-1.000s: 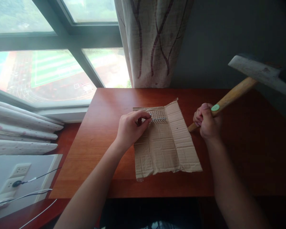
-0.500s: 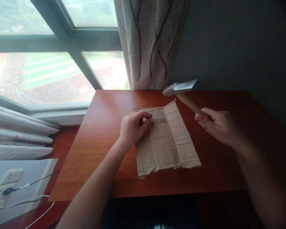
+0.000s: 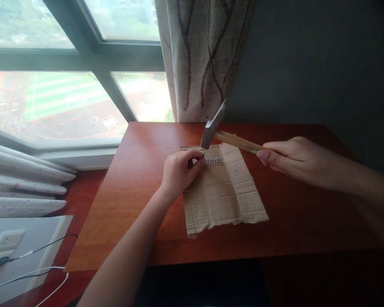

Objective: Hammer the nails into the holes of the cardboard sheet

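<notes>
A creased sheet of cardboard (image 3: 224, 196) lies on the red-brown wooden table (image 3: 131, 200). A small grey perforated block with a row of nails (image 3: 211, 157) rests on the cardboard's far part. My left hand (image 3: 178, 172) is closed, its thumb and fingers pinching at the block's left end. My right hand (image 3: 294, 158) is closed round the wooden handle of a hammer (image 3: 230, 138). The hammer's metal head (image 3: 213, 125) hangs just above the block, tilted.
A patterned curtain (image 3: 205, 55) hangs behind the table, next to a large window (image 3: 67, 85) at the left. A dark wall is at the right. A white power strip with cables (image 3: 6, 256) sits at the lower left.
My right hand swung the hammer from high at the right down and leftward; its head now hangs just over the block. My left hand stayed at the block.
</notes>
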`<state>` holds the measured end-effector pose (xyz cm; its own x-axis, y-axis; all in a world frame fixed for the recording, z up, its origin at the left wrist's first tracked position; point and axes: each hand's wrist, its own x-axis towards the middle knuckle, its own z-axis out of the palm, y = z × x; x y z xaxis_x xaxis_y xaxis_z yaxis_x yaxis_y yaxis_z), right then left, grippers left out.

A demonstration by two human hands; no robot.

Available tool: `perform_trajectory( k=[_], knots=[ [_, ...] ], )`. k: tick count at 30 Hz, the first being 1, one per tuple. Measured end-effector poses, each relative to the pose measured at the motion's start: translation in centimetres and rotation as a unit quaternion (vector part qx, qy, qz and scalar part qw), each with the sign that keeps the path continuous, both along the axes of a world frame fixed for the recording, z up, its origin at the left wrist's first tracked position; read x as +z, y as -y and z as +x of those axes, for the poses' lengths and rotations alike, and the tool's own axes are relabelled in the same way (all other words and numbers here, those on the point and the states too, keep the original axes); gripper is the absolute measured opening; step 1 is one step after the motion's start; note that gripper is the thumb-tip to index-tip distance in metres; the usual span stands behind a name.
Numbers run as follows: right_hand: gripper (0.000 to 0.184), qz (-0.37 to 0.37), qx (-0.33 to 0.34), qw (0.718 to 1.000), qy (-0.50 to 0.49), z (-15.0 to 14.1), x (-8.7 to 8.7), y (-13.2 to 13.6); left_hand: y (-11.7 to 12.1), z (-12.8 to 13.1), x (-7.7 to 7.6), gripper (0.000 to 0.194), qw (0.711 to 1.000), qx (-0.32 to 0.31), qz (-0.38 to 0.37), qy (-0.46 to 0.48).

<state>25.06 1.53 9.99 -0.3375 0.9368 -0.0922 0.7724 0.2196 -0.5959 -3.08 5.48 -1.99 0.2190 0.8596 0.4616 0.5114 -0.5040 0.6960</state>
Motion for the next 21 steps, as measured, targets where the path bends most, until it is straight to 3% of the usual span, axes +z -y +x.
perform_trajectory(
  k=[6, 13, 21],
  knots=[
    [0.061, -0.002, 0.009, 1.000, 0.007, -0.12, -0.82, 0.15, 0.08, -0.10, -0.04, 0.008, 1.000, 0.005, -0.007, -0.017],
    [0.061, 0.011, 0.006, 1.000, 0.007, -0.15, -0.18, 0.44, 0.16, -0.06, 0.24, 0.007, 1.000, 0.009, -0.002, -0.028],
    [0.058, -0.007, -0.001, 1.000, -0.001, -0.79, -0.86, 0.82, 0.06, -0.07, 0.29, 0.008, 0.999, 0.008, -0.010, -0.033]
  ],
)
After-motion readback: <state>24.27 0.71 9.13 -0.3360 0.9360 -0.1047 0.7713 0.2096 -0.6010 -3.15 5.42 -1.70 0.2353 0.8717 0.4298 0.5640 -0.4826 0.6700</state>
